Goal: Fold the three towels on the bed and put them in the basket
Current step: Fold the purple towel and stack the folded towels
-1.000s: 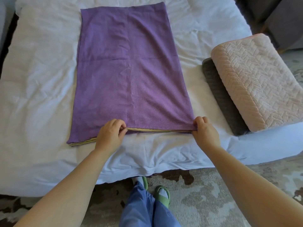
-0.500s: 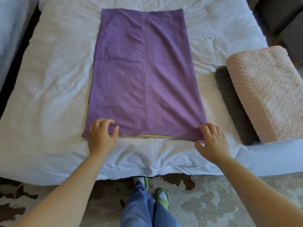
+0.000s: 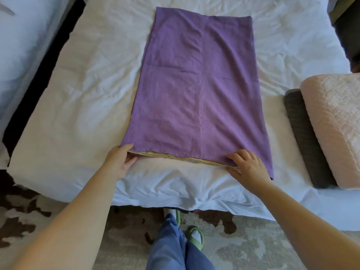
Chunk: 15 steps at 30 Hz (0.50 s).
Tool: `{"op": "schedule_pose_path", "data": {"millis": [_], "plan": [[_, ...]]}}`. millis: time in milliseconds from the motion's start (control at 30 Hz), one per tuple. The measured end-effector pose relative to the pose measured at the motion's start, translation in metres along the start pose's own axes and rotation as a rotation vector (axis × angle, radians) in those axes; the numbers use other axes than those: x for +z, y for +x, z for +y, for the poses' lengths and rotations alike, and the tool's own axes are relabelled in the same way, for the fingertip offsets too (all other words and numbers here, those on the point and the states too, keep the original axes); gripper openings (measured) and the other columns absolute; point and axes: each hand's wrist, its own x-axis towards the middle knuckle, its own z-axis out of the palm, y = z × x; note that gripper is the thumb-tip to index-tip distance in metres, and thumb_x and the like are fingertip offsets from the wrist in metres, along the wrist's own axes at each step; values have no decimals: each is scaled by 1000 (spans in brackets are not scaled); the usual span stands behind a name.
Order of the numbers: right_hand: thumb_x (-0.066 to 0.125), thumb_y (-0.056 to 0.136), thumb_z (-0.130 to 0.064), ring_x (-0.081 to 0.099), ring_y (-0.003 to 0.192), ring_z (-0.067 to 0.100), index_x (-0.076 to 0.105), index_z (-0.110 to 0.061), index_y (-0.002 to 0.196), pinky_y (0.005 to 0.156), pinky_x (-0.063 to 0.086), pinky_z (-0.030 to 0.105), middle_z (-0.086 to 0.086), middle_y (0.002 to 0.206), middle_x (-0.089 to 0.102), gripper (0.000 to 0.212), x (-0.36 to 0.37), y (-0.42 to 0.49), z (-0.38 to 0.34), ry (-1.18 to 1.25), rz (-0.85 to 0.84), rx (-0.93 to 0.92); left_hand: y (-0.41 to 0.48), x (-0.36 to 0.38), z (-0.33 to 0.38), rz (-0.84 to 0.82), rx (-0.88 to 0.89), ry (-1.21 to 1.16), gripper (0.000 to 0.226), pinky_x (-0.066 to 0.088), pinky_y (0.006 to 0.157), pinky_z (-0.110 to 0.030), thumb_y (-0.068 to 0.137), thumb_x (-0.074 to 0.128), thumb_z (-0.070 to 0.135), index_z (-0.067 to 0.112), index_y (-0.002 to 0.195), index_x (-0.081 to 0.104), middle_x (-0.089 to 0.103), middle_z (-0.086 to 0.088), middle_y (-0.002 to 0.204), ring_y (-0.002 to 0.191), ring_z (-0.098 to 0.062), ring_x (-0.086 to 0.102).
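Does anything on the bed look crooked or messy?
A little. The purple towel is not lined up: a yellow layer peeks out under its near edge, and that edge slants, sitting lower on the right. The white sheet is wrinkled near the bed's front edge. Nothing looks spilled or torn.

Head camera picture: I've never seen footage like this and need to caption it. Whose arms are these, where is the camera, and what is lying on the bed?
There is no machine here. A person wears a camera on the head, and it looks down at their own arms. The left hand and the right hand sit at the near corners of a purple towel spread flat on the white bed. A yellowish layer peeks out beneath its near edge. Their fingers lie on top with thumbs at the edge. Whether they pinch or only press is unclear. A pink pillow and a dark grey pillow lie at the right.
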Motion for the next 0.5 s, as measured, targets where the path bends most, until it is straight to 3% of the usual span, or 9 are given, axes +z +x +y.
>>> {"op": "schedule_pose_path", "data": {"millis": [100,233,333,400,500], "plan": [[72,80,-32,55,98,31,63,-18,113,77,49,42,5,107,60,38,1,3,-6,-18,-33,1,1,1,4,-41,-6,-116,4,52,68,-27,91,58,16,14,90,61,61,-4,85,77,-13,57],[64,87,-27,57,93,30,66,-15,105,68,51,40,5,101,62,22,0,8,-12,-15,-29,8,7,-1,5,80,94,-123,11,47,45,-13,87,64,8,12,78,58,57,-3,76,63,-9,52],[62,89,-22,58,87,30,66,-11,95,59,52,41,7,93,61,14,-4,9,-15,45,-41,-8,8,-19,5,150,225,40,9,41,40,-14,83,68,10,7,88,61,56,-5,70,46,-5,50],[65,86,-18,59,84,31,66,-9,90,57,51,40,8,89,60,11,-5,8,-19,75,-46,-37,8,-34,0,186,314,167,26,45,44,-16,80,72,13,9,103,61,61,-6,79,47,-7,53],[59,90,-23,56,94,27,65,-13,98,69,49,38,4,99,59,14,0,10,-25,61,-160,-40,9,-48,-14,218,335,426,37,56,73,-34,80,73,13,11,112,57,65,-9,102,78,-25,64]]}}
